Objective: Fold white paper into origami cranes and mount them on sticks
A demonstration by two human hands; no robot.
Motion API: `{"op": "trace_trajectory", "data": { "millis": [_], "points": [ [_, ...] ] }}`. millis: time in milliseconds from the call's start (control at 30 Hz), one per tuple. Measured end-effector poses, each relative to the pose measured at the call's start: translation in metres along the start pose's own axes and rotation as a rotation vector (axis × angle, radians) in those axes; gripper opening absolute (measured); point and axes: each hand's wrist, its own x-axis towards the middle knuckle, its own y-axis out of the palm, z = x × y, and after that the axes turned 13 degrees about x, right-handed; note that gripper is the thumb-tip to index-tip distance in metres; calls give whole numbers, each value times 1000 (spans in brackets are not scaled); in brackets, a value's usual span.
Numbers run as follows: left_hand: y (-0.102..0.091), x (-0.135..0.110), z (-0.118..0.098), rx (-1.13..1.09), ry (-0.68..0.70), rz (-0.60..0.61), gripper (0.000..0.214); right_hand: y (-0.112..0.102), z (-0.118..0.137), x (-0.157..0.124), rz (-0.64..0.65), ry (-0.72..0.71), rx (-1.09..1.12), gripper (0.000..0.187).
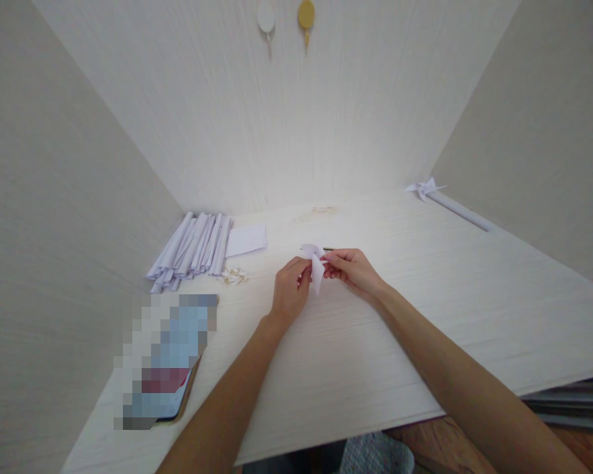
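Note:
My left hand [290, 289] and my right hand [351, 268] meet over the middle of a pale wooden table [424, 316]. Both pinch a small folded white paper piece [316, 265] between their fingertips, held just above the tabletop. The paper has several folded flaps and a point hanging downward. A thin dark stick-like thing [328, 249] shows just behind the paper, near my right fingers. Both hands' fingers are closed around the paper.
A bundle of rolled white paper tubes [192, 249] lies at the back left, with a flat white sheet [247, 238] and a small heap of gold pins [233, 275] beside it. A blurred-out phone [165, 359] lies front left. A finished paper pinwheel on a tube [427, 189] rests at the back right.

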Motion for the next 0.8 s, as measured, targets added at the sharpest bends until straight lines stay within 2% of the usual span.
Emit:
{"op": "trace_trajectory", "data": {
  "millis": [167,433,567,800],
  "points": [
    [0,2,1,-130,-79,59,22,-3,3,-2,47,68,115,26],
    [1,3,4,-235,-134,106,20,-7,4,-4,57,172,158,19],
    [-1,3,3,-234,-105,111,21,-8,2,-3,53,165,196,16],
    [0,2,2,-211,-111,111,20,-10,-1,-1,52,135,229,23]
  ]
}}
